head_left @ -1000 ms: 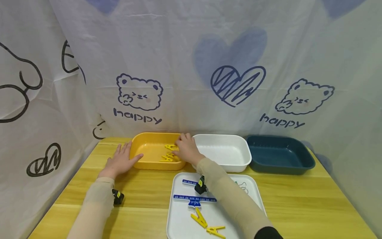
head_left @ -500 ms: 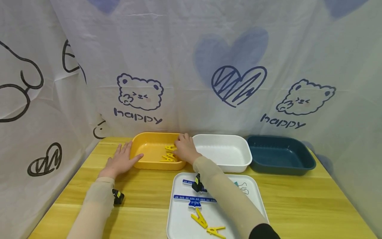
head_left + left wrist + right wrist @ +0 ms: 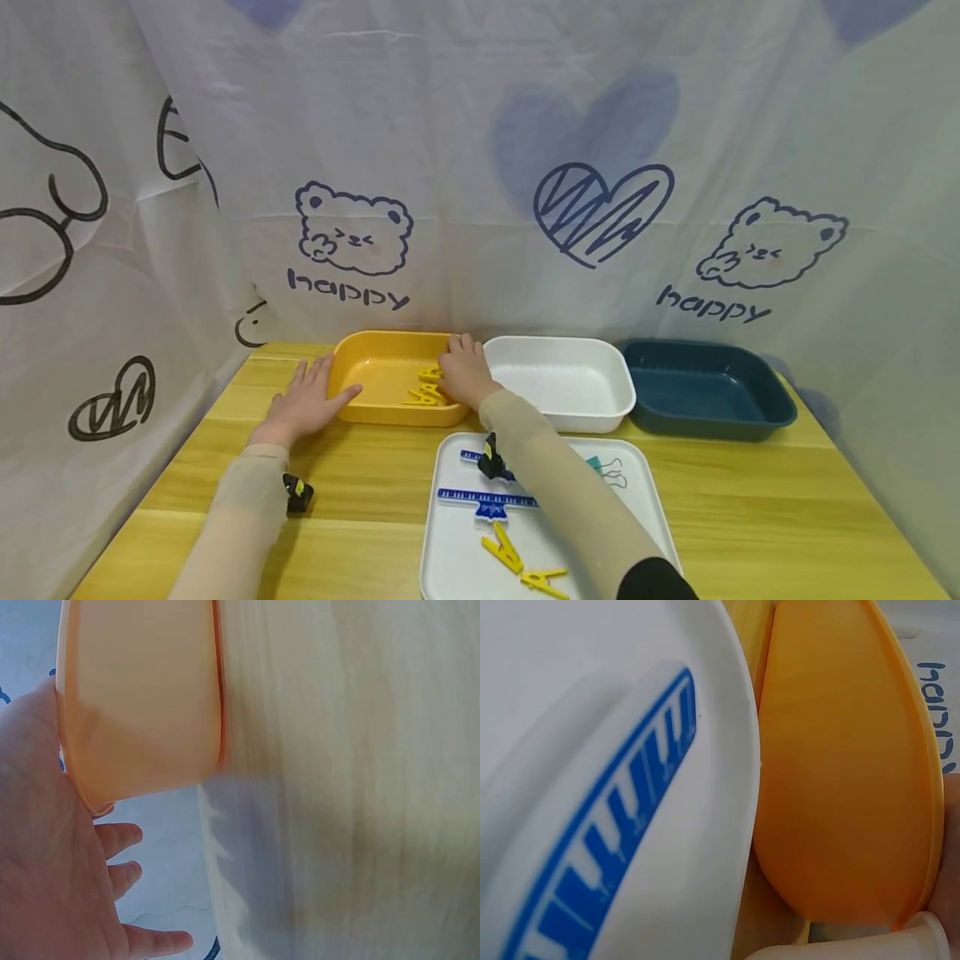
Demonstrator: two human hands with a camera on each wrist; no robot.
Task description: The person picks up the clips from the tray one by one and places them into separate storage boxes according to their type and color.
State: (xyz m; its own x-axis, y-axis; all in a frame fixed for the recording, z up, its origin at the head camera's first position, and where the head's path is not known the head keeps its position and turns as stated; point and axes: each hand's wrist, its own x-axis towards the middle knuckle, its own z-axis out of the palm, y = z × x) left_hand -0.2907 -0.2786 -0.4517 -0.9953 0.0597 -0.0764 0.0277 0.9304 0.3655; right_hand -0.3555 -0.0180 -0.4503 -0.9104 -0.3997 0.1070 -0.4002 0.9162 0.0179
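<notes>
In the head view my left hand (image 3: 303, 406) lies against the left end of the yellow bin (image 3: 367, 412), fingers spread, thumb over the front rim. The left wrist view shows its straight fingers past the bin's end wall (image 3: 142, 697). My right hand (image 3: 468, 375) is over the bin's right end, beside several yellow clips (image 3: 426, 395) inside; its inner fingers and anything between them are hidden. In the right wrist view only a strip of that hand (image 3: 950, 862) shows beside the bin rim.
A white bin (image 3: 555, 423) and a dark teal bin (image 3: 701, 427) stand to the right. In front, a white tray (image 3: 431, 542) holds blue ruler clips (image 3: 491, 506), two yellow clips (image 3: 502, 550) and teal binder clips (image 3: 594, 462), partly under my right forearm.
My right hand has shifted slightly, its thumb now less visible, and the forearm has moved a little left. The upper yellow clip in the bin sits slightly lower. My left hand stays put.
</notes>
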